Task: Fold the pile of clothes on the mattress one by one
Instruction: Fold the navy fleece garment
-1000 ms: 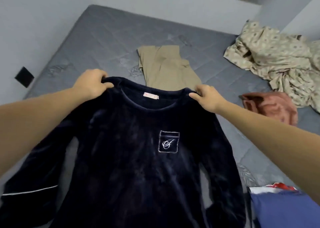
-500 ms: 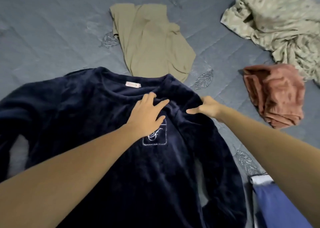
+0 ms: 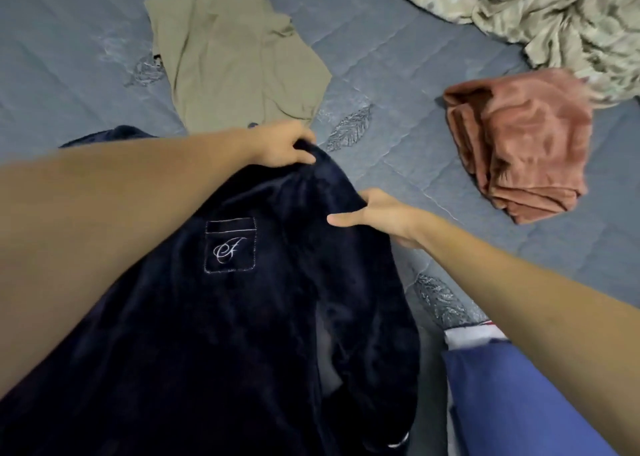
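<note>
**Navy top gathered at its upper edge, much of it hidden under the arm**

A dark navy velvety top [image 3: 263, 317] is lying across the lower left and centre of the frame on the grey-blue quilted mattress [image 3: 398, 75], its embroidered chest pocket [image 3: 230, 245] facing up. The left hand [image 3: 284, 144] is gripping a bunched fold at the garment's upper edge, fingers curled over the fabric. The left forearm is crossing the frame from the left, covering most of the top's left side, so the collar and that sleeve are not showing. The right hand [image 3: 377, 218] is lying at the top's right edge with thumb stretched out across the cloth; its fingers are tucked behind the fabric, so I cannot tell whether they are holding it. The hem is running off the bottom of the frame.

Above, a khaki garment [image 3: 235, 50] is lying flat. At centre right a rust-pink cloth [image 3: 526, 140] is sitting folded, and a patterned beige heap [image 3: 554, 12] is being cut off by the upper right corner. A blue fabric item [image 3: 512, 403] is leaving the frame at lower right, what it is being unclear
</note>
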